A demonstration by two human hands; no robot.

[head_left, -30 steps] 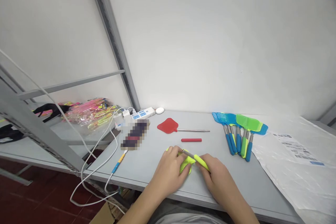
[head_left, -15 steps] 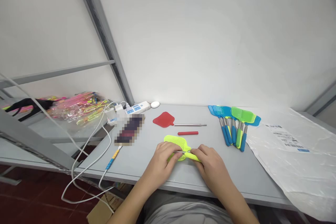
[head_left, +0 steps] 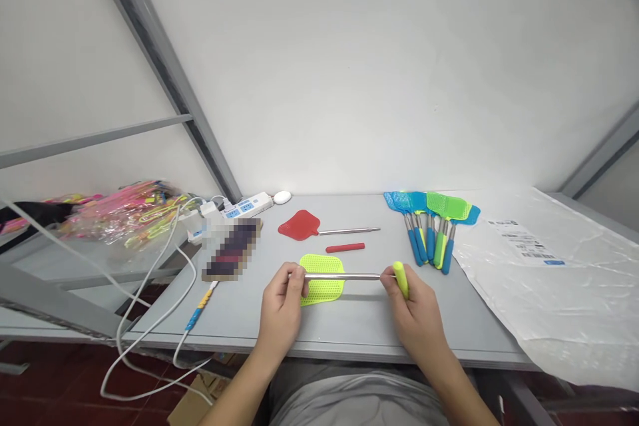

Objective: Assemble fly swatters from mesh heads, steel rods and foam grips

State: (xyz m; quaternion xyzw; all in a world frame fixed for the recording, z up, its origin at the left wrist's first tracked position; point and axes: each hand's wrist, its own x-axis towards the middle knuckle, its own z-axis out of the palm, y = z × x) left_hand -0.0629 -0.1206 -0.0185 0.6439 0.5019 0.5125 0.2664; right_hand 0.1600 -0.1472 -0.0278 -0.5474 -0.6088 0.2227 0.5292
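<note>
My left hand [head_left: 283,303] pinches the left end of a silver metal rod [head_left: 344,276], which I hold level above the table. Thumb and fingers of my right hand [head_left: 417,306] grip the rod's thinner right end. That same hand also holds a yellow-green handle [head_left: 401,279], upright and off the rod. Beneath the rod, a yellow-green fly swatter head [head_left: 322,293] with a perforated face lies on the table. Farther back are a red fly swatter head [head_left: 299,225], a second metal rod [head_left: 349,231] touching or close to its neck, and a loose red handle [head_left: 345,247].
Several blue and green fly swatters [head_left: 434,213] lie fanned out at the back right, beside a white plastic sheet [head_left: 539,293]. At left are a pixelated phone-like object [head_left: 232,249], a power strip [head_left: 247,206], white cables [head_left: 120,319] and bagged colourful items [head_left: 130,213].
The rod has been drawn out longer or pulled free between my hands, which have moved apart. The yellow-green handle has turned upright in my right hand. The view has shifted slightly right.
</note>
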